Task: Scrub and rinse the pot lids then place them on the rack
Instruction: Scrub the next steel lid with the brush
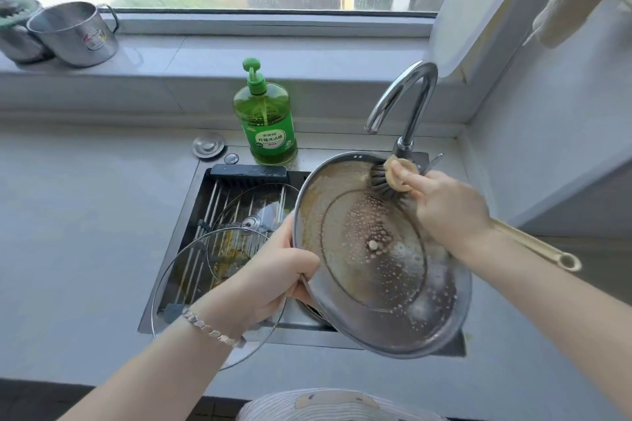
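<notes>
A large steel pot lid (376, 260), its inner face soapy and brown-stained, is held tilted over the sink. My left hand (273, 280) grips its left rim. My right hand (444, 205) grips a long beige-handled dish brush (390, 178) whose dark bristles press on the lid's upper edge. Two glass lids lie on the roll-up rack (219, 208) over the sink's left half: a dirty one (191, 270) in front with yellow residue and another glass lid (260, 202) behind it.
A green dish soap bottle (265, 116) stands behind the sink, next to the curved faucet (407, 102). A sink plug (208, 145) lies on the counter. Steel mugs (75, 32) sit on the windowsill. A white board (478, 0) leans at the right.
</notes>
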A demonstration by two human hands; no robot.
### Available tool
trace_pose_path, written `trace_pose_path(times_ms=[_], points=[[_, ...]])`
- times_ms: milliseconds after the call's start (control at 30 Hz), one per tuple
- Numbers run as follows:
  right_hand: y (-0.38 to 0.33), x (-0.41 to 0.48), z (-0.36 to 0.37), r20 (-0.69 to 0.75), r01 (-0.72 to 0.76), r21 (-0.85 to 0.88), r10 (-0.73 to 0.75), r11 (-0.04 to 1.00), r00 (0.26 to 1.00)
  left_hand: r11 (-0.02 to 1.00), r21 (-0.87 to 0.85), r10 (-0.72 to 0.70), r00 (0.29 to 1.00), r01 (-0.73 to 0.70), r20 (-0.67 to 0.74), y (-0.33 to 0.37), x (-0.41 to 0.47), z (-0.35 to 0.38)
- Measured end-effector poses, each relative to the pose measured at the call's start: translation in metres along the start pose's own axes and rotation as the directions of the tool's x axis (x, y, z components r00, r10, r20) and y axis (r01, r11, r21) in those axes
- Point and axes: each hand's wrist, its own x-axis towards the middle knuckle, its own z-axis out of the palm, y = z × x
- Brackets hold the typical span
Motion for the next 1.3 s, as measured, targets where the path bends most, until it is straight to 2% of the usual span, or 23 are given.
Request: trace_pose_path(times_ms=[67,133,200,300,400,467,633,800,833,933,967,1033,1067,1133,1200,1267,1300], points=[[-0.003,-0.002,0.0,0.049,0.001,0.036,-0.003,0.999,0.999,0.998,0.061,-0.003,1.0,0.004,-0.004,-0.002,0.0,0.001],[-0.015,-0.006,0.004,-0.01,0.097,0.087,-0.097,0.991,0.995,0.998,0.045,-0.043,0.999,0.043,0.008,-0.005,-0.001,0.006],[-0.011,-0.005,0.005,-0.019,0.105,0.036,-0.104,0.994,0.994,0.999,0.012,-0.039,0.999,0.039,-0.002,-0.004,-0.002,0.006],[0.02,-0.011,0.002,0.089,0.014,-0.104,-0.005,0.994,0.996,0.998,0.006,0.061,0.994,-0.061,-0.094,0.004,-0.004,-0.006],[0.024,-0.042,0.008,0.256,0.145,-0.136,-0.106,0.98,0.961,0.994,0.04,0.111,0.98,-0.106,-0.168,0.01,-0.002,-0.018],[0.019,-0.049,0.01,0.301,0.209,-0.119,-0.165,0.971,0.939,0.994,0.06,0.103,0.981,-0.094,-0.162,0.007,-0.001,-0.017],[0.033,-0.014,0.0,0.16,0.065,-0.186,-0.035,0.98,0.987,0.999,0.032,0.044,0.996,-0.042,-0.079,-0.004,0.001,-0.001],[0.028,-0.042,0.009,0.34,0.182,-0.155,-0.121,0.971,0.932,0.996,0.039,0.081,0.986,-0.076,-0.145,0.001,0.002,-0.013],[0.031,-0.04,0.011,0.338,0.171,-0.131,-0.118,0.977,0.934,0.996,0.049,0.078,0.986,-0.072,-0.147,0.0,0.0,-0.012],[0.039,-0.03,0.012,0.2,0.069,-0.131,-0.041,0.989,0.979,0.997,0.027,0.07,0.989,-0.067,-0.131,0.001,-0.002,-0.007],[0.037,-0.034,0.013,0.194,0.065,-0.153,-0.034,0.986,0.98,0.997,0.016,0.076,0.987,-0.075,-0.141,0.002,-0.002,-0.007],[0.028,-0.051,0.017,0.281,0.117,-0.164,-0.067,0.98,0.957,0.995,0.018,0.104,0.976,-0.103,-0.193,0.005,0.002,-0.014],[0.019,-0.06,0.018,0.328,0.146,-0.124,-0.098,0.981,0.94,0.993,0.026,0.119,0.968,-0.116,-0.222,0.005,0.005,-0.017],[0.0,-0.075,0.015,0.377,0.167,0.07,-0.181,0.983,0.908,0.992,0.028,0.128,0.959,-0.125,-0.252,0.001,0.01,-0.016],[-0.017,-0.077,0.011,0.356,0.199,0.254,-0.282,0.947,0.891,0.993,0.0,0.116,0.961,-0.12,-0.249,-0.006,0.012,-0.009],[-0.017,-0.07,0.013,0.318,0.214,0.251,-0.289,0.944,0.903,0.991,-0.053,0.11,0.964,-0.126,-0.242,-0.009,0.013,-0.005],[-0.009,-0.06,0.014,0.31,0.166,0.197,-0.222,0.966,0.925,0.988,-0.082,0.111,0.963,-0.134,-0.245,-0.009,0.013,-0.006]])
